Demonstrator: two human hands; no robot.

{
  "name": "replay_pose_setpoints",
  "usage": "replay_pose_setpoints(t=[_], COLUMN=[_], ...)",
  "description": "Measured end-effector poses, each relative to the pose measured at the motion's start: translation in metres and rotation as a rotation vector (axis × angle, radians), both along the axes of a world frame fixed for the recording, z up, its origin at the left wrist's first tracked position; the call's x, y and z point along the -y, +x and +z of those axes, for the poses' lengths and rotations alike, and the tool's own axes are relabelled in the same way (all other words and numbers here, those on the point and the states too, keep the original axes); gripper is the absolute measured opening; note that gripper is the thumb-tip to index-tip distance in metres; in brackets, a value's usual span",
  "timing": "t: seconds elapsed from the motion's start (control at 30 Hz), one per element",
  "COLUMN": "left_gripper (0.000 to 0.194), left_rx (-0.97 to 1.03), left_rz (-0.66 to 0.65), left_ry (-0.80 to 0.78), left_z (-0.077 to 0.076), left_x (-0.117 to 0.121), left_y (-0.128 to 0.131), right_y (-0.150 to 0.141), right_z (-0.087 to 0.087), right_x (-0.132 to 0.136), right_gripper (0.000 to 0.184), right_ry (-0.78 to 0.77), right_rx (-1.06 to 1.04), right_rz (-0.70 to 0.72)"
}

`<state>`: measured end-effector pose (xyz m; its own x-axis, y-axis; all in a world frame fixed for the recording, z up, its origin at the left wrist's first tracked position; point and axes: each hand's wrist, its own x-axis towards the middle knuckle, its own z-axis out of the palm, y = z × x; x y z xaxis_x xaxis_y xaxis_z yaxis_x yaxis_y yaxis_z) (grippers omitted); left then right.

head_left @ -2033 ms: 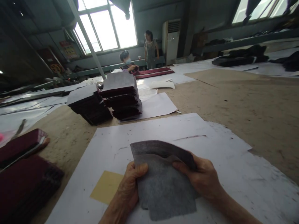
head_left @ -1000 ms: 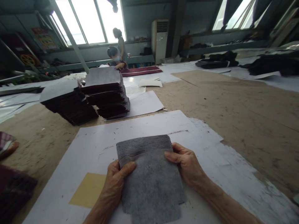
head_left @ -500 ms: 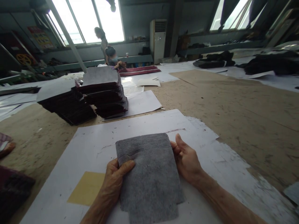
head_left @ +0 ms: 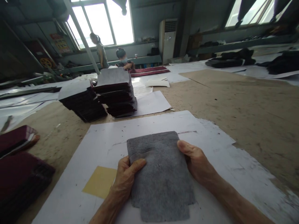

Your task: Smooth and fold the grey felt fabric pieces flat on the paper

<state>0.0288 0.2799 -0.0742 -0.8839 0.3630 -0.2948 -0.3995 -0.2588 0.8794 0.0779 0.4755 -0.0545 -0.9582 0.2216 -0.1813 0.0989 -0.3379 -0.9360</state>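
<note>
The room is dim, backlit by a large multi-paned glass window (head_left: 98,25) whose panes burn out to white; a tilted, dark-curtained glass window (head_left: 254,15) at upper right adds paler daylight. The upper left corner sinks into murk, and the near side of a tall, grey-topped stack of dark burgundy sheets (head_left: 121,99) loses detail in shadow. The flat grey fabric bundle with a ribbed edge (head_left: 161,171) is softly, evenly lit. Outer edges look stretched and smeared.
</note>
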Motion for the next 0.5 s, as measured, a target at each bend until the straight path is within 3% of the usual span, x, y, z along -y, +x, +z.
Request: replay_pose_setpoints(t=[0.07,0.1,0.17,0.27,0.33,0.4,0.5], left_gripper=[0.024,0.024,0.023,0.022,0.022,0.022,0.022], left_rx=[-0.026,-0.025,0.019,0.093,0.076,0.025,-0.135], left_rz=[0.008,0.005,-0.013,-0.07,-0.095,-0.083,-0.016], left_ry=[0.009,0.024,0.083,0.224,0.276,0.255,0.11], left_z=[-0.0006,-0.0004,0.001,0.0043,0.0057,0.0056,0.003], left_x=[0.0002,0.0003,0.0,-0.0015,-0.0026,-0.0028,-0.0011], left_y=[0.0,0.0,0.0,-0.0003,-0.001,-0.0016,-0.002], right_y=[0.0005,0.0016,0.0048,0.0093,0.0099,0.008,0.0036], right_z=[0.0007,0.0005,-0.0008,-0.0041,-0.0053,-0.0047,-0.0013], right_x=[0.0027,0.0046,0.0084,0.011,0.0102,0.0083,0.0059], right_gripper=[0.034,0.035,0.032,0.025,0.025,0.026,0.035], right_ry=[-0.125,-0.095,0.15,0.668,0.822,0.722,0.222], right_rx=[0.067,0.089,0.058,-0.18,-0.272,-0.193,0.086], right_rz=[0.128,0.145,0.075,-0.159,-0.262,-0.235,0.015])
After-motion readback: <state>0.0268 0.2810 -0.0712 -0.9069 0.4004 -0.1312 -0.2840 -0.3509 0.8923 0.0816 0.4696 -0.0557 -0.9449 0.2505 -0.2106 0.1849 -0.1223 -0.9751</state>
